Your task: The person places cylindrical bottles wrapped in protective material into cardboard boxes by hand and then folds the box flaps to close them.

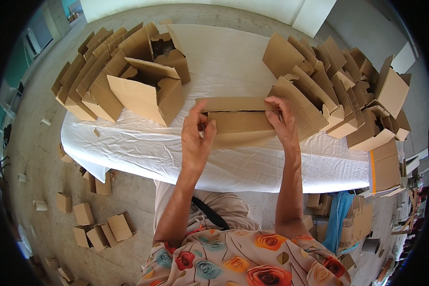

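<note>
Between my hands is a brown cardboard box (240,122) at the near side of the white-covered table. A narrow dark gap runs along its top between the lid flap (233,103) and the front panel. My left hand (199,131) grips the box's left end, thumb on the front panel and fingers at the flap's corner. At the right end my right hand (282,119) pinches the flap corner, its thumb below the fingers. Both hands are closed on this one box. What lies inside it is hidden.
Rows of open cardboard boxes (145,97) stand at the table's left. More open boxes (341,90) crowd the right, close to my right hand. The white cloth (219,62) is wrinkled near the front edge. Small boxes (120,227) lie on the floor; a blue bag (338,221) is lower right.
</note>
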Available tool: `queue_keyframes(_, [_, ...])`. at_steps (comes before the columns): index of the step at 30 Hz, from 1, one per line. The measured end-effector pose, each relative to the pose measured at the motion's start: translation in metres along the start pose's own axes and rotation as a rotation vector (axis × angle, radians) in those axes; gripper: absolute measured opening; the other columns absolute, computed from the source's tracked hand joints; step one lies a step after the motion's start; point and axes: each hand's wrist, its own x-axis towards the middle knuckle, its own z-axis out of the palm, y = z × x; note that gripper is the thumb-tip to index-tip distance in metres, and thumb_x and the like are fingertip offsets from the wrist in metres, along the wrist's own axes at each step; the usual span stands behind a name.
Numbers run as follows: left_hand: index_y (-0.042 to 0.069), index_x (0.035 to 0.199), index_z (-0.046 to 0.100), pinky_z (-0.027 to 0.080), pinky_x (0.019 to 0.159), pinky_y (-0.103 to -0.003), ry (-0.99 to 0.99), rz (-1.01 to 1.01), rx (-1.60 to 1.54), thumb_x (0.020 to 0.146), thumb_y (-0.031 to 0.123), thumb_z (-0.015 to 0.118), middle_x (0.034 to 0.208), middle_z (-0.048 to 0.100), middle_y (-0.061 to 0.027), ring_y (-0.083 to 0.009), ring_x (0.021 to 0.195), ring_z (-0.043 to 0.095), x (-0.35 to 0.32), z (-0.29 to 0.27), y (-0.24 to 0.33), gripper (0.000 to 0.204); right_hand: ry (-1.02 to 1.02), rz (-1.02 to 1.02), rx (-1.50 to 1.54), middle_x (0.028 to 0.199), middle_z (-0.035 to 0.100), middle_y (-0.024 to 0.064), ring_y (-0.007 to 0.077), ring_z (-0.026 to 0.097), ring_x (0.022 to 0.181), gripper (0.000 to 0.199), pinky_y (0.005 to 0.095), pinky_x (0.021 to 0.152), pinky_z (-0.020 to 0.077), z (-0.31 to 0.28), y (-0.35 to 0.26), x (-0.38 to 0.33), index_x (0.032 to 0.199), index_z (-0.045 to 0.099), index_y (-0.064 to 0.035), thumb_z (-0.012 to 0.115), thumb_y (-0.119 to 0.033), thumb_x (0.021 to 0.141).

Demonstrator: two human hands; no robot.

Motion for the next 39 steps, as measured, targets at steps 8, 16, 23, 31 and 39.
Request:
queue_keyframes(8, [0.006,0.105,0.061,0.041,0.072,-0.03,0.137,0.193,0.25,0.088,0.0,0.055,0.099,0.043,-0.0096,-0.0201,0.081,0.043,-0.003,0.009,-0.006,0.019,-0.374,0.068,0.273,0.12,0.046,0.0093,0.0249,0.041,0.121,0.055,0.0356,0.097,0.0366,-0.016,0.002,-0.011,0.121,0.044,-0.0131,0.07,-0.012,0.073])
queue_keyframes(16, [0.004,0.122,0.051,0.042,0.085,-0.036,0.104,0.095,0.021,0.097,0.018,0.046,0.114,0.042,-0.0179,-0.0279,0.096,0.046,0.033,0.012,-0.023,0.029,-0.205,-0.098,-0.159,0.12,0.044,0.0123,0.0294,0.047,0.112,0.069,0.0379,0.09,0.0442,-0.003,-0.018,-0.04,0.122,0.043,-0.0131,0.078,-0.007,0.063])
queue_keyframes(23, [0.001,0.121,0.05,0.042,0.089,-0.04,0.135,0.155,0.288,0.093,0.004,0.045,0.116,0.047,-0.018,-0.0327,0.103,0.047,-0.012,0.001,-0.085,0.029,0.157,-0.041,-0.175,0.116,0.048,0.0138,0.0322,0.045,0.111,0.061,0.0407,0.087,0.0447,0.063,-0.021,0.015,0.123,0.044,-0.0112,0.072,-0.013,0.069])
queue_keyframes(31, [0.006,0.112,0.055,0.045,0.08,-0.042,0.144,0.225,0.381,0.068,-0.012,0.051,0.109,0.054,-0.014,-0.0339,0.095,0.054,-0.004,0.007,-0.102,0.048,0.213,0.042,-0.268,0.126,0.036,0.0242,0.0394,0.042,0.111,0.072,0.0459,0.092,0.0436,0.18,-0.014,0.159,0.128,0.04,-0.0144,0.075,-0.028,0.066])
queue_keyframes(39, [0.008,0.108,0.057,0.045,0.076,-0.039,0.139,0.185,0.414,0.065,-0.013,0.05,0.106,0.056,-0.0115,-0.0314,0.093,0.055,-0.003,0.007,-0.098,0.049,0.007,-0.168,-0.145,0.132,0.036,0.0243,0.0412,0.038,0.122,0.076,0.0473,0.098,0.0397,0.169,-0.003,0.155,0.14,0.032,-0.0147,0.071,-0.021,0.075])
